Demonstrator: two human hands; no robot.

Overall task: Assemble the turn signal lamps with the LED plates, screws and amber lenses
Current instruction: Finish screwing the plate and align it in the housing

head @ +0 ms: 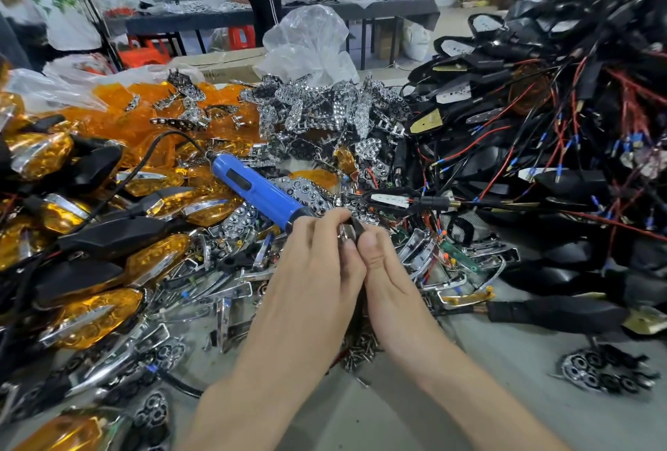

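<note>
While finished lamps (108, 241) pile at nine o'clock, many housings (563, 180) at three and plates (325, 108) at twelve wait, so much seems left; left hand (314, 270) and right hand (386, 270) pinch one part (348, 232) at centre

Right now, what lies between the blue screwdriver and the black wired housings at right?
In the head view, loose chrome LED plates and a few amber lenses lie there.
</note>
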